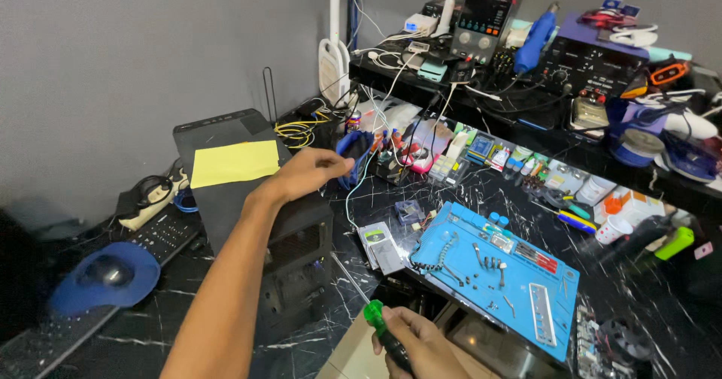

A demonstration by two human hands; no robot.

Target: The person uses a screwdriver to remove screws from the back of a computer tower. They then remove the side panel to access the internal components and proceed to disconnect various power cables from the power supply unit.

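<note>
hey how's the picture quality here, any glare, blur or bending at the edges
Head view: even indoor light, soft shadows. Pale glare streaks the black marble-look table. Wide-lens bending tilts the shelf and curves the wall edge. The left hand is slightly motion-soft reaching toward the blue item; the right hand, holding the green-handled screwdriver, is cropped at the frame's bottom. The blue mat is sharp.

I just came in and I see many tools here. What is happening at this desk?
A person works at a crowded electronics bench. The left hand reaches out over a black computer case towards a blue tool holder, fingers open. The right hand grips a screwdriver with a green handle end, low near the desk edge. A blue mat beside it carries loose screws and small metal parts.
</note>
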